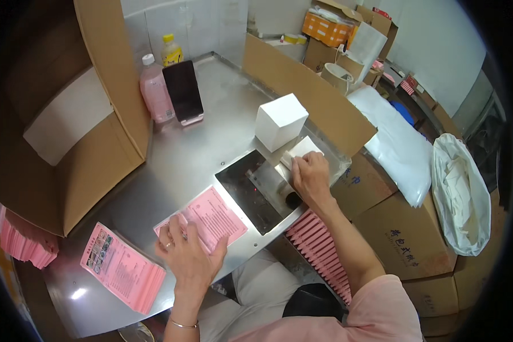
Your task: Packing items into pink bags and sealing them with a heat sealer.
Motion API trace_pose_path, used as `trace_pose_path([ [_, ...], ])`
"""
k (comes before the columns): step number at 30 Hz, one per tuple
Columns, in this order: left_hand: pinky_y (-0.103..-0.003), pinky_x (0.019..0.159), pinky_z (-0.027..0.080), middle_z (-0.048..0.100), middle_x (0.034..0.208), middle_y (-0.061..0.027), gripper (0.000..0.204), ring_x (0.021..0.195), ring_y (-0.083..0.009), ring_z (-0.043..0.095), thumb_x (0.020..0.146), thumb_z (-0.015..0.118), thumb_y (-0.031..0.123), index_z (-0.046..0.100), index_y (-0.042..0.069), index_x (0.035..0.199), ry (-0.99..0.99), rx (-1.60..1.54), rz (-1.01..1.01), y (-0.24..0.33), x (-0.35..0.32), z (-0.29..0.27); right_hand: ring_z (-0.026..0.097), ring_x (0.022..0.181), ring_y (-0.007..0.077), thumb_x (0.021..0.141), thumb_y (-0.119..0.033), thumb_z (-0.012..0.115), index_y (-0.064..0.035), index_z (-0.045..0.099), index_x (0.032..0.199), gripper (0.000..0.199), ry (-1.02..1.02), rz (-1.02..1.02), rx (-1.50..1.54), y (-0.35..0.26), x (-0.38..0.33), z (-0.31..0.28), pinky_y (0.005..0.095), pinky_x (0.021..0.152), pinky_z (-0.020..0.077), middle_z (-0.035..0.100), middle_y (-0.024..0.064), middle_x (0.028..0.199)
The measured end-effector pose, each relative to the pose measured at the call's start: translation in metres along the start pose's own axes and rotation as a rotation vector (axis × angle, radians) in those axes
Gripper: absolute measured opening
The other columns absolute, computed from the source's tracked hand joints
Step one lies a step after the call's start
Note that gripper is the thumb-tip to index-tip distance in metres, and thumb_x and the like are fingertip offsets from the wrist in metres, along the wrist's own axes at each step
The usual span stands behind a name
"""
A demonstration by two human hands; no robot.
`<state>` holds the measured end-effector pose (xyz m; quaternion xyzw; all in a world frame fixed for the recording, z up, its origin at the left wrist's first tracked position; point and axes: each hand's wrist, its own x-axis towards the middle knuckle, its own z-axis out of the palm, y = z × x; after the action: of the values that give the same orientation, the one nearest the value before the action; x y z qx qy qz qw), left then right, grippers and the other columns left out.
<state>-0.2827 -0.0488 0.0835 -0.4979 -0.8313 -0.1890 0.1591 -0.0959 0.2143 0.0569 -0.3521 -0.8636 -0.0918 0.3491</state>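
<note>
My left hand (pixel 189 248), fingers spread, rests on a pink printed sleeve (pixel 211 216) lying flat on the metal table (pixel 182 157). A ring and a bracelet show on that hand and wrist. My right hand (pixel 312 175) is closed at the edge of a small stack of white folded tissues (pixel 306 147), right of a dark rectangular opening (pixel 248 191) in the table; its fingertips are partly hidden. Inside the opening are a metal plate and a small red light. Left of my left hand lies a thick stack of pink printed sleeves (pixel 122 268).
A white block (pixel 281 121) stands behind my right hand, beside a cardboard panel (pixel 308 94). A phone on a stand (pixel 183 94) and two bottles (pixel 155 88) are at the back. An open carton (pixel 102 171) stands left. Pink packs (pixel 319 251) fill a container below the table.
</note>
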Motion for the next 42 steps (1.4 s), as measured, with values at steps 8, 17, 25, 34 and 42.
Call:
trace_pose_path([
  [8, -0.047, 0.072, 0.045, 0.056, 0.122, -0.0206, 0.045, 0.096, -0.0368, 0.058, 0.084, 0.068, 0.032, 0.062, 0.006, 0.121, -0.164, -0.067, 0.191, 0.014, -0.007, 0.003, 0.058, 0.100, 0.0364, 0.075, 0.009, 0.059, 0.0014, 0.062, 0.122, 0.048, 0.074, -0.022, 0.083, 0.012, 0.004, -0.016, 0.0432, 0.085, 0.0486, 0.062, 0.0178, 0.115],
  [17, -0.045, 0.078, 0.041, 0.054, 0.100, -0.0165, 0.082, 0.093, -0.0338, 0.054, 0.067, 0.078, 0.026, 0.049, 0.008, 0.141, -0.221, -0.369, 0.214, -0.003, -0.003, -0.015, 0.062, 0.103, 0.0340, 0.085, -0.014, 0.062, -0.0009, 0.061, 0.121, 0.038, -0.119, -0.629, 0.401, -0.136, -0.045, -0.030, 0.0739, 0.107, 0.0283, 0.061, 0.0204, 0.109],
  [25, -0.044, 0.072, 0.045, 0.057, 0.095, -0.0155, 0.065, 0.084, -0.0311, 0.057, 0.080, 0.072, 0.006, 0.050, 0.002, 0.141, -0.347, -0.476, -0.036, -0.020, -0.012, -0.064, 0.063, 0.105, 0.0371, 0.082, -0.023, 0.070, -0.0061, 0.066, 0.102, 0.027, -0.360, -0.158, 0.578, -0.093, -0.007, 0.034, 0.0612, 0.099, 0.0429, 0.066, 0.0176, 0.098],
  [34, -0.049, 0.105, 0.035, 0.049, 0.124, -0.0224, 0.027, 0.118, -0.0388, 0.047, 0.079, 0.057, 0.004, 0.055, 0.003, 0.106, 0.276, 0.036, -0.304, -0.111, -0.068, -0.089, 0.061, 0.096, 0.0350, 0.084, -0.009, 0.065, -0.0016, 0.066, 0.090, 0.010, -0.011, -0.051, -0.055, -0.040, 0.000, -0.022, 0.0429, 0.083, 0.0478, 0.062, 0.0171, 0.095],
  [42, -0.047, 0.101, 0.037, 0.057, 0.102, -0.0132, 0.018, 0.102, -0.0346, 0.053, 0.093, 0.053, 0.003, 0.055, 0.002, 0.111, -0.102, 0.173, -0.224, -0.146, -0.066, -0.084, 0.055, 0.087, 0.0324, 0.087, -0.009, 0.065, 0.0002, 0.070, 0.094, 0.012, 0.011, 0.046, 0.069, 0.006, 0.000, 0.001, 0.0444, 0.078, 0.0455, 0.056, 0.0142, 0.085],
])
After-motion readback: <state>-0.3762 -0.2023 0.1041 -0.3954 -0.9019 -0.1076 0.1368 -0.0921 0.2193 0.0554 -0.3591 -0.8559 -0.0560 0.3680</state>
